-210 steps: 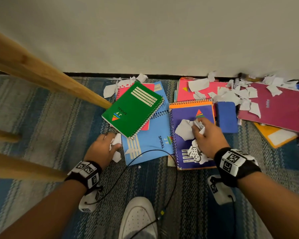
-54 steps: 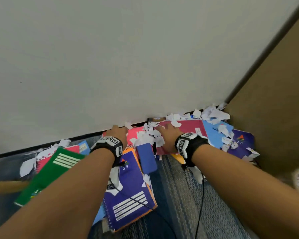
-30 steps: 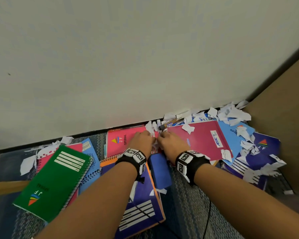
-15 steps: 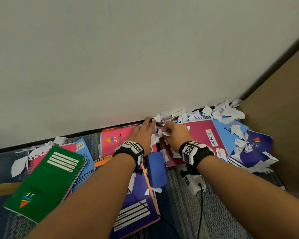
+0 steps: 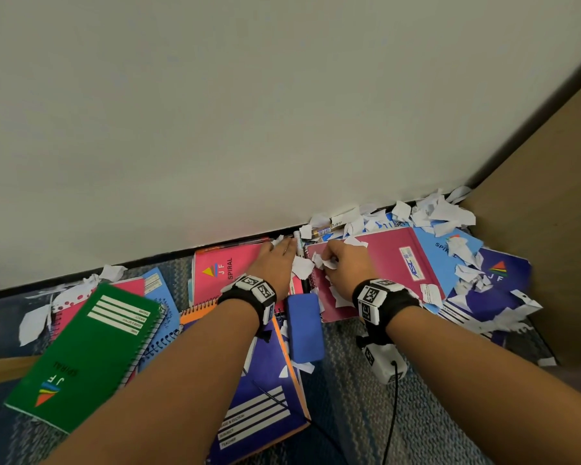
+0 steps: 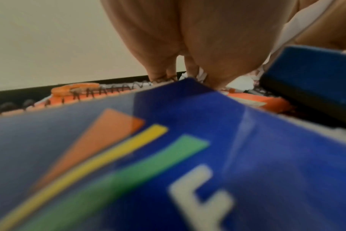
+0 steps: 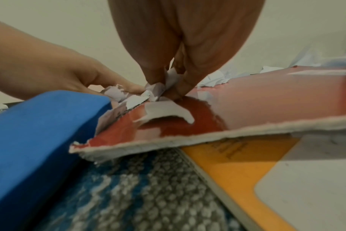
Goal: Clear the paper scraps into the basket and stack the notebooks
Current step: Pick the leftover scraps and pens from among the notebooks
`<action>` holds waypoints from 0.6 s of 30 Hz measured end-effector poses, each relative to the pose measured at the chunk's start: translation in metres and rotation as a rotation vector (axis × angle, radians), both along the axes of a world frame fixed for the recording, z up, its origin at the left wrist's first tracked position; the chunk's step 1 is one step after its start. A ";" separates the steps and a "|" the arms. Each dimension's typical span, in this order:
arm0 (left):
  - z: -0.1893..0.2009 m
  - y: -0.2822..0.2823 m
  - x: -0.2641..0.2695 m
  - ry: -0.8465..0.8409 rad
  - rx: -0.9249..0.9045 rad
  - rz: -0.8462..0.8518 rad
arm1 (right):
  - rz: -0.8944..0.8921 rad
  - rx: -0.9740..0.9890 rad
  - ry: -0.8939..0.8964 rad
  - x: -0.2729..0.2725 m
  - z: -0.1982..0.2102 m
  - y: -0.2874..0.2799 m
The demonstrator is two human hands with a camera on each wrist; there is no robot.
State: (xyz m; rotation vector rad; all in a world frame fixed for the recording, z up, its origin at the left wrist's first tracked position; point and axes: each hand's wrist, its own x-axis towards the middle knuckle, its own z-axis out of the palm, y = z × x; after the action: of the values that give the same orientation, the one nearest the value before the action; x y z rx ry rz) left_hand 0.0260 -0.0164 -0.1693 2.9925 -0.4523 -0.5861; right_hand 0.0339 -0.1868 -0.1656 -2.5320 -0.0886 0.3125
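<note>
White paper scraps (image 5: pixel 433 213) lie along the wall's foot and over several notebooks on the carpet. My right hand (image 5: pixel 326 260) pinches a bunch of scraps (image 7: pixel 160 87) on the crimson notebook (image 5: pixel 393 263). My left hand (image 5: pixel 287 246) lies flat on the pink spiral notebook (image 5: pixel 228 270), and its straight fingers (image 7: pixel 128 89) touch the same scrap pile. A green notebook (image 5: pixel 88 354) is at the left and a purple one (image 5: pixel 265 397) under my left forearm. Light blue (image 5: pixel 450 243) and purple (image 5: pixel 497 276) notebooks sit at the right. No basket is in view.
A blue block (image 5: pixel 304 327) lies between my wrists on the notebooks. A brown panel (image 5: pixel 550 229) closes the corner on the right and the white wall (image 5: pixel 282 112) is straight ahead. A wooden bar (image 5: pixel 0 367) shows at the left. A cable (image 5: pixel 393 414) trails over the striped carpet (image 5: pixel 349 397).
Both hands stay at the wall's foot between the pink and crimson notebooks. My left fingers have stretched out flat, and my right fingers have closed on more scraps.
</note>
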 end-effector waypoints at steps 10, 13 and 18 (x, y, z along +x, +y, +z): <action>0.004 0.016 -0.007 -0.097 0.078 -0.085 | 0.017 -0.035 0.010 0.001 0.001 0.001; 0.010 0.016 -0.006 -0.076 0.100 -0.074 | 0.022 -0.028 -0.002 0.000 0.002 0.000; 0.020 0.018 0.000 -0.028 0.060 0.129 | -0.012 0.042 -0.041 -0.004 0.018 -0.003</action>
State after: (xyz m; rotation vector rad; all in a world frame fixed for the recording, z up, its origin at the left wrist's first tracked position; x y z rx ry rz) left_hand 0.0257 0.0017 -0.1497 3.0613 -0.2447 -0.5568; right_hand 0.0303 -0.1899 -0.1475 -2.4963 -0.0943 0.2519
